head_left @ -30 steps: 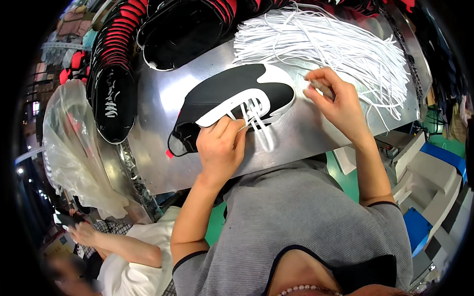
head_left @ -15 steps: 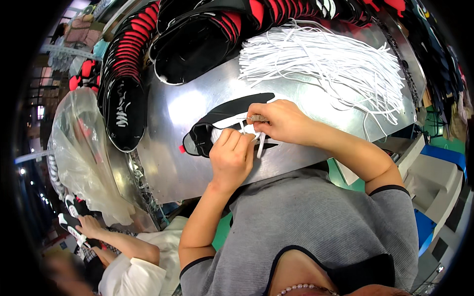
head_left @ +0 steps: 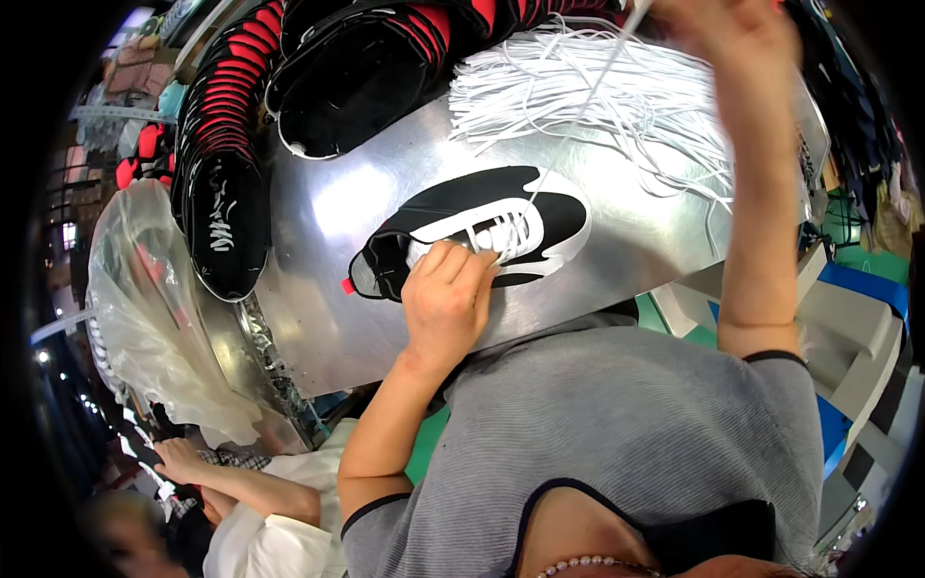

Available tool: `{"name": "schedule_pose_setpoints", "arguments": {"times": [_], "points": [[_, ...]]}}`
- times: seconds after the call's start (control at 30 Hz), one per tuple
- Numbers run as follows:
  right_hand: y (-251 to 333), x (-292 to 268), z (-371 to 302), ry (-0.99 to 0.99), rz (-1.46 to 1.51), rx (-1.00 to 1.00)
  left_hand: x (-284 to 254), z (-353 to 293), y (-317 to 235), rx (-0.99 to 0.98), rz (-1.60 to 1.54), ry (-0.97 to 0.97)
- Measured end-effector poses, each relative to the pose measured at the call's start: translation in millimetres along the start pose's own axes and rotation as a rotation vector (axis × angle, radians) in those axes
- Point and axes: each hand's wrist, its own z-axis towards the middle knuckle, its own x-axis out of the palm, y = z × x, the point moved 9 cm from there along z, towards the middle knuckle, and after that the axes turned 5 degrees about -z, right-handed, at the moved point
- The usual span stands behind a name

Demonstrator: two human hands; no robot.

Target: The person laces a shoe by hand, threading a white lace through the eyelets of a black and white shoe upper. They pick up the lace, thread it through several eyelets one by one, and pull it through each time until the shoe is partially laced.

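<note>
A black and white shoe upper (head_left: 462, 204) lies on the metal table, toe to the right, white lace threaded through several of its eyelets. My left hand (head_left: 448, 297) is closed on the upper beside the tongue opening, fingers curled over its near edge; the fingertips are partly hidden. From the eyelets a white shoelace (head_left: 602, 79) runs taut up to the right. At its far end my right hand (head_left: 732, 34), raised high and smeared by motion, grips the lace; the fingers reach the picture's upper edge.
A bundle of white laces (head_left: 588, 87) lies across the table's (head_left: 318, 337) far right. Nested black and red uppers (head_left: 231, 144) curve along the far and left sides. Clear plastic sheeting (head_left: 145, 318) hangs at left. Another person's hand (head_left: 178, 460) works at lower left.
My right hand has swung from the shoe upper up and far to the right, drawing the lace out long. My left hand has stayed on the upper, whose toe is now uncovered.
</note>
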Motion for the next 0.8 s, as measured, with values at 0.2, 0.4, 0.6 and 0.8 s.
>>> {"name": "schedule_pose_setpoints", "arguments": {"times": [0.2,0.4,0.6,0.8], "points": [[-12,160,-145,0.616,0.486,0.413,-11,-8,30,-0.32,-0.181,0.01],[-24,198,-144,0.66,0.32,0.425,-8,-10,62,-0.642,-0.169,-0.018],[-10,196,-151,0.709,0.136,0.269,-7,-16,68,-0.691,-0.082,-0.161],[-1,174,-150,0.63,0.146,0.153,-9,-13,63,-0.632,-0.024,-0.234]]}}
